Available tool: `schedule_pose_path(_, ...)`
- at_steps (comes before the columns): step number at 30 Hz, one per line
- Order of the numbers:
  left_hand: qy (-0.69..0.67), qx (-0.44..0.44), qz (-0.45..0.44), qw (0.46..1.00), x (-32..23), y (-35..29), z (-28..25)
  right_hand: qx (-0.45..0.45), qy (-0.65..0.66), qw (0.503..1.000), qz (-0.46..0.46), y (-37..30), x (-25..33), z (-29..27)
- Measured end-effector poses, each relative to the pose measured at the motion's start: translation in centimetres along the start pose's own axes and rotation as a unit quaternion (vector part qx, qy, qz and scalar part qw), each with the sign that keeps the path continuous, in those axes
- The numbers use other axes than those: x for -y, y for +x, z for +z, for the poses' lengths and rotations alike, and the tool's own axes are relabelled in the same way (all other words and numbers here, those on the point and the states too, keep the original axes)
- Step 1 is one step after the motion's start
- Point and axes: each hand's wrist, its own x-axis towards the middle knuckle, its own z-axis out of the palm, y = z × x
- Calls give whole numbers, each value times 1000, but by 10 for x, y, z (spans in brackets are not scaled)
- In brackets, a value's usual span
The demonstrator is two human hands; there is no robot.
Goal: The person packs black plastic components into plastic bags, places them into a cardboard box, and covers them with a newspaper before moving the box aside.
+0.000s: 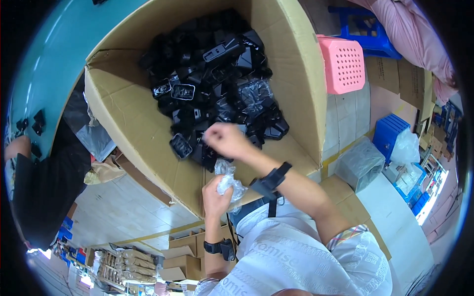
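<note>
My left hand (216, 198) is closed around a crumpled clear plastic bag (225, 183) at the near edge of a large cardboard box (123, 113). My right hand (225, 140) is over the near part of the box's contents, smeared by motion; I cannot tell whether its fingers hold anything. Many black plastic parts (224, 52) lie heaped inside the box. Some look like hollow housings with a pale rim, such as one housing (182, 92). A clear plastic wrapper (255, 94) rests on the heap to the right.
A green tabletop (49, 54) with a few small black parts (38, 122) runs along the left, where another person's hand (19, 147) rests. A pink plastic stool (343, 65) stands right of the box. Beyond are blue crates (390, 135) and a bag-lined bin (361, 163).
</note>
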Motion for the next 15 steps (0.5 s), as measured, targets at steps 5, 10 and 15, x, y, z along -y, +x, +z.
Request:
schedule_pose_path(5,-9,-2,-11,1000,-5,4,-2,-401,-302,863,-59,27,-80,-96)
schedule_pose_path(10,3,10,-32,999,-6,7,0,-404,-329,852,50,73,-99,-108)
schedule_pose_path(15,7,-30,-12,999,7,2,-2,-366,-301,881,4,70,-85,-101)
